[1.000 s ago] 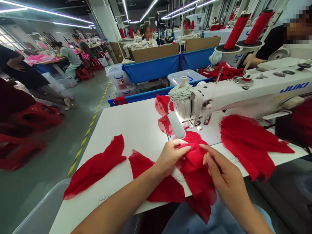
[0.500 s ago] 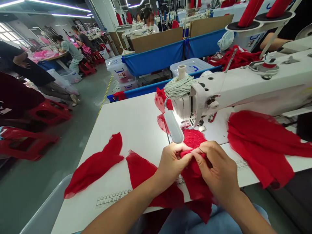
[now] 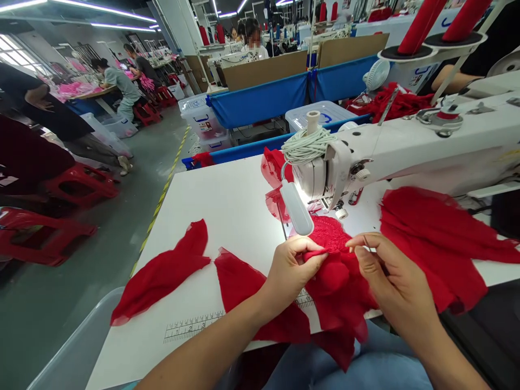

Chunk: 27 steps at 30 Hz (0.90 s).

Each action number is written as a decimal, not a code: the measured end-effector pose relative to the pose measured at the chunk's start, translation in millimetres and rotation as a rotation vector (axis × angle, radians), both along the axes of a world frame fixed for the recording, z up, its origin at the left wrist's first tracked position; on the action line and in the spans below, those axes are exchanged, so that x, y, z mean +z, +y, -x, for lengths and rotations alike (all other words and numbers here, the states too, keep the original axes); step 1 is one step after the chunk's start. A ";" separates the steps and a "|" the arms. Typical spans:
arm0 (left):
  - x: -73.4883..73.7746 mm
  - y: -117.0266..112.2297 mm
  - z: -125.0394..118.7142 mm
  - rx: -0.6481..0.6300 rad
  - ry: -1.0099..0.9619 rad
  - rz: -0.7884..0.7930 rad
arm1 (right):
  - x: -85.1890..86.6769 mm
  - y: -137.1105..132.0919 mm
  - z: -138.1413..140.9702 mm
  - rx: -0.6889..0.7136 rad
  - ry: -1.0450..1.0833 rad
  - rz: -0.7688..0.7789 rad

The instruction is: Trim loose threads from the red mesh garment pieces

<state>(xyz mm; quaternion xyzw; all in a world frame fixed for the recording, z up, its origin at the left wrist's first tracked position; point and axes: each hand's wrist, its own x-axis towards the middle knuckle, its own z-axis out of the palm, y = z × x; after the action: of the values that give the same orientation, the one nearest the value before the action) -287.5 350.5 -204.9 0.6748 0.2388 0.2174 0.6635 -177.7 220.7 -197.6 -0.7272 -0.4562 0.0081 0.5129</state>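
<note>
My left hand pinches the edge of a red fabric piece between thumb and fingers, in front of the sewing machine. The cloth has a textured, lace-like part near the needle area and hangs over the table's front edge. My right hand is just right of the pinched edge, thumb and forefinger drawn together. A thin dark sliver shows at its fingers; what they hold is too small to make out. The machine's lamp hangs over the lace-like part.
Two loose red pieces, a left one and a nearer one, lie on the white table. More red cloth lies at right. A printed ruler runs along the front. Thread cones stand above the machine.
My right hand has moved right, away from my left hand, and its fingers have parted from the left fingertips. The red fabric has spread wider to the right. My left hand keeps its pinch.
</note>
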 end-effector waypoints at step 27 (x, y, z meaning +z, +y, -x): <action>8.8 1.6 4.8 -0.084 0.000 0.444 | -1.5 6.5 5.7 -0.095 0.124 -0.005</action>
<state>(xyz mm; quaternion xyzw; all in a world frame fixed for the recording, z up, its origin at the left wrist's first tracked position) -292.3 352.0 -196.1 0.5215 0.2525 0.1319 0.8043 -183.4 227.3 -199.0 -0.7448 -0.3888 0.0277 0.5416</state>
